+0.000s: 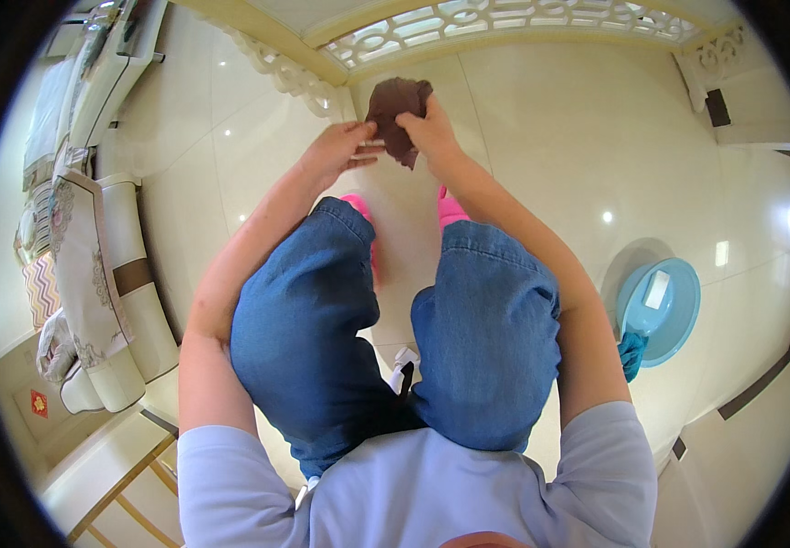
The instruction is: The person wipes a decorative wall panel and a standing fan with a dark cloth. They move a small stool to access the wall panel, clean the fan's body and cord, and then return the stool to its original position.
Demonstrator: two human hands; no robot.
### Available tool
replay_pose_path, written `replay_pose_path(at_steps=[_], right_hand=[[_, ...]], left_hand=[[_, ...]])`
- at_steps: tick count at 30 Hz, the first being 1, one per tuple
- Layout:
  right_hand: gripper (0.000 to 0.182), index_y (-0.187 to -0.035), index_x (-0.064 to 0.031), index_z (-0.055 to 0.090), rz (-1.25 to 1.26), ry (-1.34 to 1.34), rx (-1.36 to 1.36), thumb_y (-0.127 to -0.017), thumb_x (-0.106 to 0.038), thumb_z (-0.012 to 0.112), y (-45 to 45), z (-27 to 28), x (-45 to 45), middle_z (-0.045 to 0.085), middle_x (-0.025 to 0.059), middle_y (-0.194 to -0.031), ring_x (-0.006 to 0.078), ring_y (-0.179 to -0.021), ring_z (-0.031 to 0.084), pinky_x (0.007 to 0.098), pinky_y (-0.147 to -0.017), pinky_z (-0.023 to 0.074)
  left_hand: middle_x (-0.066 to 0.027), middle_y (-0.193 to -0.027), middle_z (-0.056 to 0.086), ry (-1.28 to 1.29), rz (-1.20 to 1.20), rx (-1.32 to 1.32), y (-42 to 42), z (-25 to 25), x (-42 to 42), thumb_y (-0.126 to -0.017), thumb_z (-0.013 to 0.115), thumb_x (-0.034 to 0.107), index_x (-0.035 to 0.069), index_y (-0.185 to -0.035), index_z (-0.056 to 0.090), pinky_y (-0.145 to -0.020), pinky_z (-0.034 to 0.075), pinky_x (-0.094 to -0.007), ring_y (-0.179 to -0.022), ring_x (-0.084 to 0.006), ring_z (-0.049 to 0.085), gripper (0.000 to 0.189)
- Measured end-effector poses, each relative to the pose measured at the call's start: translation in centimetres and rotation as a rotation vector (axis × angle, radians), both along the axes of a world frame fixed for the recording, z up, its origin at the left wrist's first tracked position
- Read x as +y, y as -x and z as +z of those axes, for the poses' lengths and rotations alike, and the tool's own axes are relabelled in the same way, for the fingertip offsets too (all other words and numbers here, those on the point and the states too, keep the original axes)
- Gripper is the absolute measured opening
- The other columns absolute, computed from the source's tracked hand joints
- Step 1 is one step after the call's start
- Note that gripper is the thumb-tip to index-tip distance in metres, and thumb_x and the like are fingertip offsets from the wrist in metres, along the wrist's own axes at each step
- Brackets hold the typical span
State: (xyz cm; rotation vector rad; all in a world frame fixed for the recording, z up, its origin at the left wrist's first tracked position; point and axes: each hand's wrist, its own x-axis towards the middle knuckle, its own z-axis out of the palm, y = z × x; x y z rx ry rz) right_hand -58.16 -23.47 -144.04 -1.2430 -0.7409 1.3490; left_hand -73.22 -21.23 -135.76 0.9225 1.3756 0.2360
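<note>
A crumpled dark brown cloth [395, 113] hangs in front of me, beyond my knees. My right hand [434, 133] grips it at its right side, the thumb pressed over the fabric. On the other side, my left hand [340, 152] has its fingers apart at the cloth's left edge. Its fingertips meet or almost meet the fabric; whether they pinch any of it is unclear. Under the hands lies a pale tiled floor [409, 260]. Pink footwear [453, 209] shows past the cuffs of my blue denim trousers [491, 329].
A cream cabinet or stand with a carved lattice panel [504, 20] stands just ahead. To my right, a light blue plastic basin [683, 308] holds a white piece, with a teal cloth [633, 353] over its rim. A cream sofa [121, 274] lines the left side.
</note>
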Motion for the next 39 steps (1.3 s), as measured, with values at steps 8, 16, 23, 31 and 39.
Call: replay_pose_path(at_steps=[8, 16, 23, 31, 39], right_hand=[[0.045, -0.122, -0.0072, 0.052, 0.024, 0.237, 0.209, -0.079, -0.018, 0.064, -2.5, 0.7, 5.3, 0.061, 0.011, -0.11, 0.0228, -0.097, 0.06, 0.0365, -0.079, 0.0518], [0.06, -0.125, -0.0053, 0.049, 0.089, 0.271, 0.275, -0.078, -0.03, 0.074, -2.0, -2.1, 13.0, 0.058, 0.0112, -0.117, 0.0238, -0.104, 0.059, 0.0386, -0.085, 0.0522], [0.038, -0.118, -0.0058, 0.056, -0.031, 0.207, 0.522, -0.081, -0.01, 0.066, 0.5, -4.1, 15.6, 0.062, 0.0135, -0.108, 0.0276, -0.095, 0.064, 0.0383, -0.078, 0.0546], [0.035, -0.116, -0.0003, 0.054, -0.068, 0.069, 0.46, -0.085, -0.014, 0.064, 1.1, -2.9, 14.3, 0.066, 0.0144, -0.099, 0.0268, -0.08, 0.068, 0.0386, -0.062, 0.0586], [0.036, -0.115, 0.0011, 0.053, -0.022, 0.101, 0.473, -0.085, -0.015, 0.064, 0.5, -2.2, 14.2, 0.066, 0.0153, -0.093, 0.0265, -0.071, 0.067, 0.0373, -0.056, 0.0577]], left_hand=[[-0.0114, -0.112, 0.061, -0.186, 0.401, -0.248, 2.6, -4.0, 6.8, -0.097, 0.05, 0.02, -0.002, -0.116, 0.055, -0.09, 0.051, -0.0332, -0.104, -0.0216, 0.06, 0.03], [-0.0138, -0.109, 0.057, -0.234, 0.821, -0.665, 1.4, -7.9, 13.5, -0.094, 0.055, 0.009, -0.004, -0.11, 0.053, -0.092, 0.052, -0.0354, -0.106, -0.0286, 0.057, 0.02], [-0.0156, -0.111, 0.056, -0.194, 0.982, -0.82, 2.1, -10.3, 15.2, -0.095, 0.053, 0.006, -0.005, -0.114, 0.049, -0.092, 0.053, -0.0351, -0.108, -0.0285, 0.057, 0.023], [-0.0177, -0.113, 0.053, -0.121, 1.094, -0.989, 1.6, -9.1, 15.5, -0.095, 0.049, 0.002, -0.008, -0.115, 0.046, -0.097, 0.052, -0.0376, -0.109, -0.0294, 0.055, 0.023], [-0.0196, -0.121, 0.048, -0.121, 0.997, -1.011, 2.4, -8.2, 15.4, -0.096, 0.044, 0.003, -0.012, -0.121, 0.042, -0.103, 0.046, -0.0432, -0.117, -0.0318, 0.049, 0.029]])
